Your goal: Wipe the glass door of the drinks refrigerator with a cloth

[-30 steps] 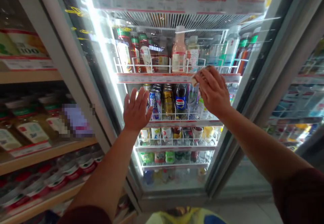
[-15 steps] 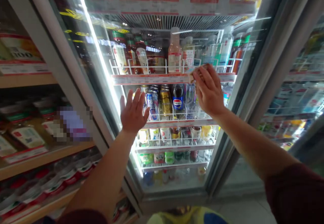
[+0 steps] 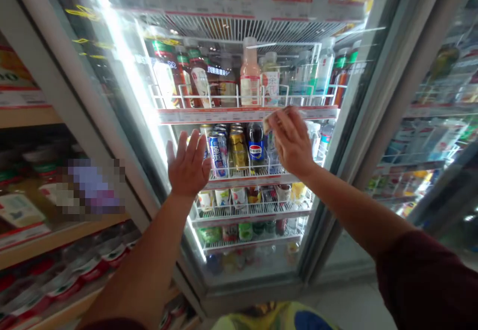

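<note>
My left hand point(image 3: 187, 165) is held up at the left part of the glass door point(image 3: 239, 273), fingers spread and nothing in it. It appears to lie flat against the pane. A small folded beige cloth point(image 3: 267, 122) shows at the fingertips of my right hand point(image 3: 295, 146), which presses it to the glass just below the price strip point(image 3: 209, 116). Most of the cloth is hidden under the fingers. Behind the door stand a Pepsi bottle point(image 3: 256, 143), a gold can point(image 3: 238, 151), a blue can point(image 3: 217, 155) and a pink bottle point(image 3: 250, 73).
Wire shelves point(image 3: 257, 215) with more drinks fill the lit cooler. To the left, a wooden rack point(image 3: 67, 233) holds bottled goods. A metal door frame point(image 3: 358, 136) borders the pane on the right. Something yellow and blue point(image 3: 276, 317) shows at the bottom edge.
My right hand has slid down and to the left across the glass with the cloth. My left hand stays at about the same place on the pane; the whole view has shifted slightly.
</note>
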